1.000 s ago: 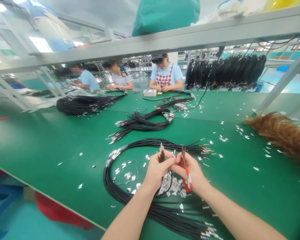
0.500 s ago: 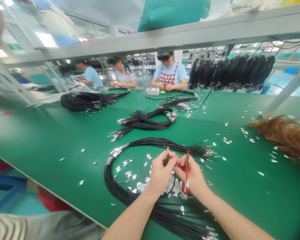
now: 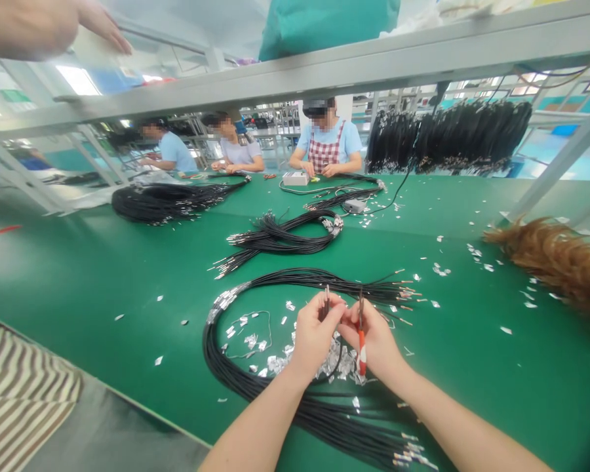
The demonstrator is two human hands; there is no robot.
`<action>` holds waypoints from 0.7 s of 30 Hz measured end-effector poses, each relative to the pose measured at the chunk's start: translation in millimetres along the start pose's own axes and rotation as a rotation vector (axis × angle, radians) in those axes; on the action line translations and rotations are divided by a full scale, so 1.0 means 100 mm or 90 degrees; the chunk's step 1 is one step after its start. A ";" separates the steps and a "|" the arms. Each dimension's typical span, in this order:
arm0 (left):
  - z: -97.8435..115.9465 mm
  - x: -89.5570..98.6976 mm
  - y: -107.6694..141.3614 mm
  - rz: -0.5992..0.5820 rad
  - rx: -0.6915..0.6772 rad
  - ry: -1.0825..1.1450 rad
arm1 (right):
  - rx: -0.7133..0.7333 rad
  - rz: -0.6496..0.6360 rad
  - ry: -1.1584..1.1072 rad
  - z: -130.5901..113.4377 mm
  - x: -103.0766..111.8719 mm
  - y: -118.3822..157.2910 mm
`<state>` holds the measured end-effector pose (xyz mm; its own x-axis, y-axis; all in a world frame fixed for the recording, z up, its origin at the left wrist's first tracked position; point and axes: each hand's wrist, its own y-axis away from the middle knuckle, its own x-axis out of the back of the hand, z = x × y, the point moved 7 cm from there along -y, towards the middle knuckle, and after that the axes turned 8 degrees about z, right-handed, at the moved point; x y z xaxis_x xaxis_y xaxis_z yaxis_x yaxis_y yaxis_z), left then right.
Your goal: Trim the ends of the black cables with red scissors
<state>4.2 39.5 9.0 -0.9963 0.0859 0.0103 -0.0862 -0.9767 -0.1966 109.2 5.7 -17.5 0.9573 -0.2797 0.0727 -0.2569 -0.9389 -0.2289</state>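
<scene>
- Head view: the left hand (image 3: pixel 313 335) is closed around black cable ends (image 3: pixel 326 303), above the green table (image 3: pixel 103 262); their lower lengths are mostly hidden.
- The right hand (image 3: pixel 379 337) grips red-handled scissors (image 3: pixel 362 347); anything pinched between the hands is too small to tell.
- Foil scraps (image 3: pixel 343 367) beneath are partly covered.
- A person's striped top (image 3: pixel 24 387) is cut off at left.

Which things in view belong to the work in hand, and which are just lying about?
In hand, or likely part of it:
- black cables, in the left hand
- red-handled tool, in the right hand
- curved cable bundle, nearby

Apparently lying about:
- silvery scraps
- red object, far left
- teal bag, up on the shelf
</scene>
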 end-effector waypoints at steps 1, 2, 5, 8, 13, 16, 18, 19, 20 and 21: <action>-0.01 0.00 0.00 -0.003 0.001 0.006 | -0.002 0.001 -0.008 0.00 0.00 0.00; -0.02 -0.01 0.00 -0.008 0.007 0.012 | -0.006 0.004 -0.019 0.00 0.01 -0.01; -0.09 -0.06 0.01 -0.053 0.052 0.022 | -0.020 0.015 -0.059 0.01 0.03 -0.04; -0.15 -0.14 0.03 -0.127 0.094 0.038 | -0.029 0.018 -0.033 0.01 0.06 -0.09; -0.18 -0.14 0.02 -0.124 0.169 0.155 | -0.027 -0.061 0.091 -0.15 0.16 -0.10; -0.17 -0.14 0.02 -0.136 0.214 0.227 | -0.081 -0.193 0.108 -0.21 0.17 -0.02; -0.17 -0.15 0.04 -0.149 0.244 0.249 | -0.143 -0.271 0.106 -0.18 0.16 0.07; -0.17 -0.15 0.04 -0.152 0.257 0.256 | -0.163 -0.299 0.103 -0.16 0.16 0.10; -0.17 -0.15 0.05 -0.151 0.267 0.262 | -0.175 -0.317 0.101 -0.14 0.16 0.12; -0.16 -0.15 0.05 -0.149 0.272 0.265 | -0.182 -0.329 0.097 -0.13 0.16 0.14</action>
<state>19.1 36.8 -8.2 -0.8722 0.2914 -0.3929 -0.3818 -0.9077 0.1744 119.0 -14.3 -7.0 0.9431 0.2213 0.2482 0.1907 -0.9714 0.1413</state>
